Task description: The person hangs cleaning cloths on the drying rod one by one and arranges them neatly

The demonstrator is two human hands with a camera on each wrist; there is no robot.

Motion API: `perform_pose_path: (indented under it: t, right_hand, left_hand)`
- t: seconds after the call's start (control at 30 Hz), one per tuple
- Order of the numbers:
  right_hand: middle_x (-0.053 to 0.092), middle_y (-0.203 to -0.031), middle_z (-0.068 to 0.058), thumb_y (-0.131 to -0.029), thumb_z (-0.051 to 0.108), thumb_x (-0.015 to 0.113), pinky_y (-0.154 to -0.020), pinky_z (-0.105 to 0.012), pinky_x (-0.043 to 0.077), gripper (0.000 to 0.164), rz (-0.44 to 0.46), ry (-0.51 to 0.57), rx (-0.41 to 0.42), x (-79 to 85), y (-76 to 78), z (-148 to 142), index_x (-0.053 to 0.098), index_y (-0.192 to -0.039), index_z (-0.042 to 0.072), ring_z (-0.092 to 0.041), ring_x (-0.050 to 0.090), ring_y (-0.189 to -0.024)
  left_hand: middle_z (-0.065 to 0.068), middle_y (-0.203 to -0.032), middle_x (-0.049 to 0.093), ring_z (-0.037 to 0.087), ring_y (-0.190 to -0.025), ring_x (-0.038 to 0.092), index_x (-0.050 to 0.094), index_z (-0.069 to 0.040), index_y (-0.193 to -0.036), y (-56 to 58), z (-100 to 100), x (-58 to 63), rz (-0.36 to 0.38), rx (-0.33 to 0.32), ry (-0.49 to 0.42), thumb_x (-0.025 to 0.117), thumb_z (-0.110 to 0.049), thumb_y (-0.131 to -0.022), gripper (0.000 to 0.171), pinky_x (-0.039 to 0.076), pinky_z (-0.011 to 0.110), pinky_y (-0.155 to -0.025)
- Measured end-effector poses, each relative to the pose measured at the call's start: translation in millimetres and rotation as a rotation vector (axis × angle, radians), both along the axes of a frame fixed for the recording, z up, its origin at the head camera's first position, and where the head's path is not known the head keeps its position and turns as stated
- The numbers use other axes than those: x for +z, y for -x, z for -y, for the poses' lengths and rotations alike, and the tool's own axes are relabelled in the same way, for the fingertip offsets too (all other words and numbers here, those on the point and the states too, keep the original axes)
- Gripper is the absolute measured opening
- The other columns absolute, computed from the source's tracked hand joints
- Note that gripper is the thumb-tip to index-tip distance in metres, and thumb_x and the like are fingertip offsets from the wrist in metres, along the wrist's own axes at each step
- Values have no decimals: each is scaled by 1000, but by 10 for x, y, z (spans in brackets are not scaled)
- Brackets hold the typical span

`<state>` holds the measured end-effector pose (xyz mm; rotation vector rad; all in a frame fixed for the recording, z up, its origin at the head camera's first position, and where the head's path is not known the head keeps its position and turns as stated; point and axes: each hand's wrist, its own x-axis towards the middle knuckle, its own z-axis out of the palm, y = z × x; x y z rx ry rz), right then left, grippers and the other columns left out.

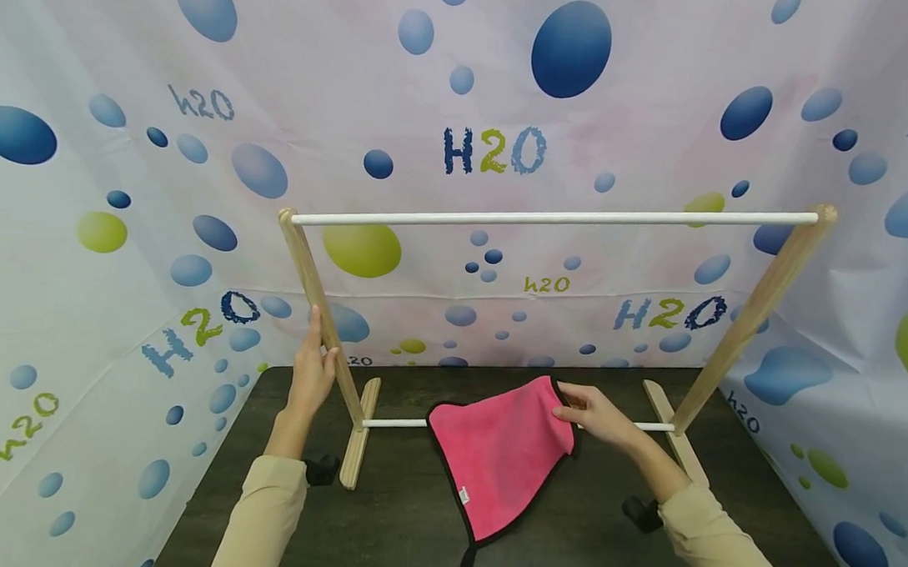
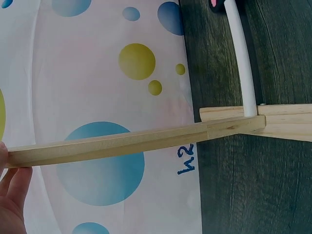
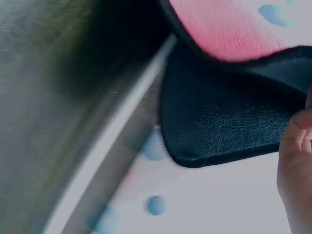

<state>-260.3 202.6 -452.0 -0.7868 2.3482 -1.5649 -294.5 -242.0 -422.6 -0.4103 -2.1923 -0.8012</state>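
A pink cloth with black edging, a small white tag and a black loop at its lower corner hangs in front of the rack's lower white rod. My right hand pinches its upper right edge. In the right wrist view the cloth's dark underside shows, with my right fingers at its edge. My left hand holds the left wooden post of the rack. Seen from the left wrist, left fingers lie against one side of that post, which leans from its wooden foot.
The rack's upper white rod spans to the right post, above a right foot. Dark wood table lies beneath. A bubble-patterned curtain surrounds the back and sides.
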Motion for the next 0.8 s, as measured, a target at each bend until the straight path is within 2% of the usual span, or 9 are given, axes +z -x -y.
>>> perform_pose_path:
  t: [0.07,0.2,0.33,0.43,0.47,0.57,0.7,0.8]
  right_hand:
    - [35,-136,-32,-92,13,54,-85,-18,44,57,-46,4,4,115,-17,61,30,-136,-13,-30,43,-120]
    - [38,-133,-32,-90,11,56,-82,-18,46,55,-147,8,9,327,-68,165,33,-135,-12,-9,49,-111]
    - [42,-130,-33,-87,7,60,-85,-14,43,53,-295,-50,-18,536,-112,251,38,-130,-15,-17,48,-115]
    - [55,-115,-30,-83,1,62,-73,-16,47,49,-443,-75,-19,666,-122,278,43,-124,-19,-17,58,-96]
    - [59,-108,-27,-82,-2,63,-67,-17,47,48,-501,-79,-18,703,-117,281,45,-122,-20,-12,58,-87]
    - [58,-87,-13,-78,-4,65,-54,-19,41,43,-712,-67,-9,799,-92,277,51,-116,-20,-3,45,-66]
    - [48,-77,-4,-81,4,65,-52,-15,32,30,-946,-53,-14,939,-39,279,60,-105,-14,-5,38,-63]
    - [44,-75,-4,-86,16,59,-52,-15,29,27,-1056,-49,-21,1063,-1,285,59,-97,-8,-7,35,-62]
  left_hand:
    - [37,-125,40,50,-102,50,7,-15,-148,1,3,-2,-2,-4,0,56,15,-81,89,48,54,-68]
    - [37,-123,42,49,-101,51,7,-15,-148,-5,3,-6,-9,-10,-5,56,15,-81,89,48,54,-69]
    - [37,-124,41,49,-102,51,9,-15,-148,-5,3,4,-18,-13,-13,56,16,-80,89,48,54,-71]
    - [37,-125,41,49,-101,51,9,-15,-148,-4,3,9,-19,-13,-16,56,17,-80,88,48,54,-69]
    - [37,-124,41,49,-101,51,9,-15,-148,-4,3,10,-19,-13,-14,56,17,-80,88,48,54,-68]
    - [37,-123,42,50,-99,52,8,-15,-148,-6,0,11,-26,-15,-11,56,17,-80,89,48,54,-66]
    - [38,-120,44,50,-98,52,7,-17,-148,-6,-2,4,-42,-18,-8,56,18,-79,92,48,54,-67]
    - [38,-119,44,50,-98,52,7,-19,-149,-9,1,-1,-42,-17,-7,56,18,-79,93,47,55,-69]
